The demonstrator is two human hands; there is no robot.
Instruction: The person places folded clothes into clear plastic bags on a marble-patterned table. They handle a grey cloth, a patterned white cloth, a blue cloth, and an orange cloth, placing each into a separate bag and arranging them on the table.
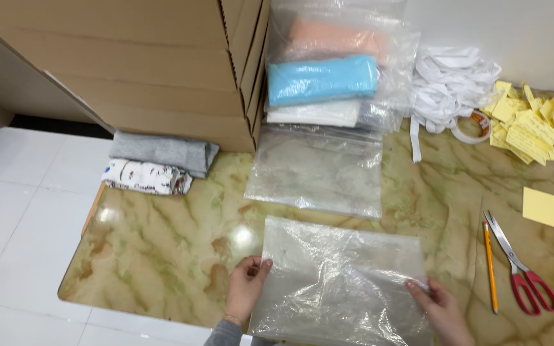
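A clear plastic bag (338, 282) was held flat on the near part of the table (161, 250), gripped at its left edge by the left hand (246, 288), whose thumb was pressed on top and fingers were tucked beneath, and pinned near its right edge by the right hand (440, 307), whose fingers were laid flat upon the film; a second pile of clear bags (318, 170) was seen lying just beyond it, toward the middle of the table; behind that, a stack of bagged cloths was leaned against the cartons, a peach cloth (331, 38) being uppermost, a bright blue cloth (322, 80) below it and a white cloth (315, 114) lowest, each wrapped in clear film; a heap of white tape (450, 83) was piled to the right of the stack, with a roll of sticky tape (472, 127) just beside it; small yellow paper slips (533, 125) were scattered at the far right corner, and one larger blank yellow sheet (548, 208) was laid apart, nearer; red-handled scissors (520, 266) and an orange pencil (490, 266) were set side by side right of the held bag; a folded grey cloth (161, 152) and a folded patterned white cloth (147, 177) were placed at the far left corner, against tall brown cardboard cartons (129, 64); the tabletop was glossy, marbled in green and tan; the floor (14, 205) was laid with white tiles, and a pale wall (514, 32) was seen behind.
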